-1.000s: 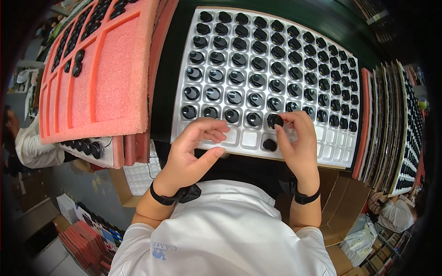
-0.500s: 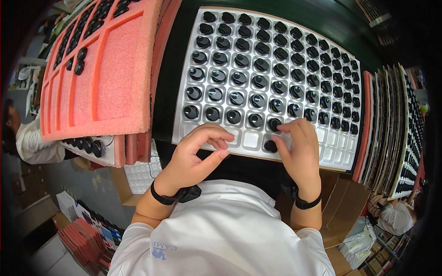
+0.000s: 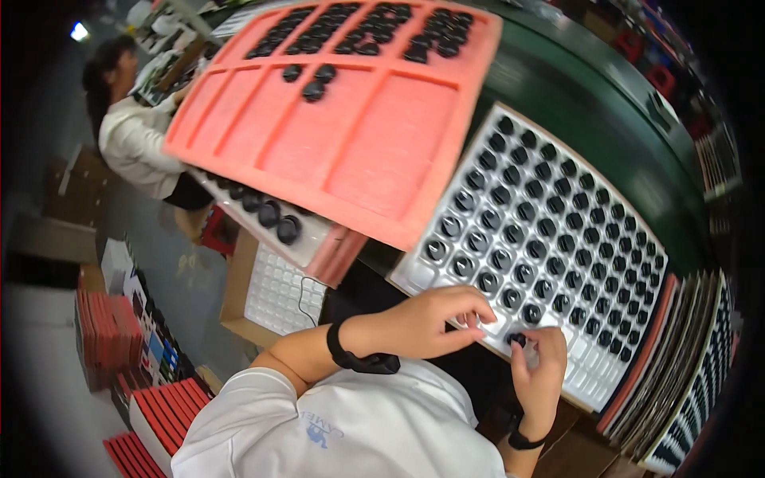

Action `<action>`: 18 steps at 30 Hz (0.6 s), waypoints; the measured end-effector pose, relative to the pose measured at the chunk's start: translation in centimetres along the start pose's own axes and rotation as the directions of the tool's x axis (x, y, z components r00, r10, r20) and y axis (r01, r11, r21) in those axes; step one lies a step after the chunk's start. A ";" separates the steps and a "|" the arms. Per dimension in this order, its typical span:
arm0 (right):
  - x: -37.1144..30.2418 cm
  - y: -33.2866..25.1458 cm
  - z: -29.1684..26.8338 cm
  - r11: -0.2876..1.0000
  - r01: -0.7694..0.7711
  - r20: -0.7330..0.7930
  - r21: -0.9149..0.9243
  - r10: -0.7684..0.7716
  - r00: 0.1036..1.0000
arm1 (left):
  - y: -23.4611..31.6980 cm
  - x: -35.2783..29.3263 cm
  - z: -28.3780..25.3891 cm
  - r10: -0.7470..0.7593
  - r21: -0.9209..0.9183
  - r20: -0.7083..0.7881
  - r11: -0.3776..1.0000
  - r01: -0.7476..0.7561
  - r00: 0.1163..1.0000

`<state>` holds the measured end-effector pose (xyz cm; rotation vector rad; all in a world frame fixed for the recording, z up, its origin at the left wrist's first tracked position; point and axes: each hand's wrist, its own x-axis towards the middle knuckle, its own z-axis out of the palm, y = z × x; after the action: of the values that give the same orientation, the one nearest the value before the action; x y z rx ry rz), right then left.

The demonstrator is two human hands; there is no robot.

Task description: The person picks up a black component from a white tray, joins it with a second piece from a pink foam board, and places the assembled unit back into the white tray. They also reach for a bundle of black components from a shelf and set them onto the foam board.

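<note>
A white plastic tray [image 3: 586,389] with moulded cells lies tilted on the bench, most cells holding small black round parts with glossy faces. At its near edge my right hand [image 3: 544,368] has thumb and fingertips closed about one black round part [image 3: 516,340] in the nearest row. Another such part [image 3: 531,313] sits in the cell just beyond. My left hand [image 3: 434,320] hovers over the tray's near-left edge, fingers bent and thumb apart, with nothing visible in it. Both wrists wear black bands.
To the left, a pink foam tray [image 3: 390,135] with more black parts rests on a stack. Thin trays stand upright in a row [image 3: 677,374] at the right. A carton [image 3: 239,307] with a white cell tray is below left. A person [image 3: 131,135] is at the far left.
My view has swung left, so the tray appears lower and to the right, and more foam tray shows. My right fingertips have come closer together at the nearest-row part.
</note>
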<state>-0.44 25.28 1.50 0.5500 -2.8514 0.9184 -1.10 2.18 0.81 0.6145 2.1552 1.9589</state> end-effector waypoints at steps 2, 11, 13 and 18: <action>0.1 -0.9 -0.1 0.960 -0.046 0.024 0.277 0.042 0.999 | -0.1 -0.2 0.2 0.020 -0.009 0.038 1.000 -0.020 0.999; 1.9 -4.2 0.8 0.739 -0.009 0.064 0.674 -0.046 0.997 | 1.8 -0.9 0.0 0.049 -0.017 -0.007 0.999 -0.049 0.999; 2.1 -4.4 0.7 0.713 -0.005 0.075 0.702 -0.067 0.995 | 2.1 -1.3 -0.3 0.107 0.043 -0.002 0.993 -0.107 0.994; 2.4 -5.0 0.8 0.487 -0.086 0.153 0.869 -0.099 0.983 | 4.3 -2.3 -2.0 0.134 0.106 -0.009 0.985 -0.133 0.991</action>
<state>-0.80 20.32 4.04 0.7238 -2.2480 2.4617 1.00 -0.38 4.94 0.7823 2.2950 1.9292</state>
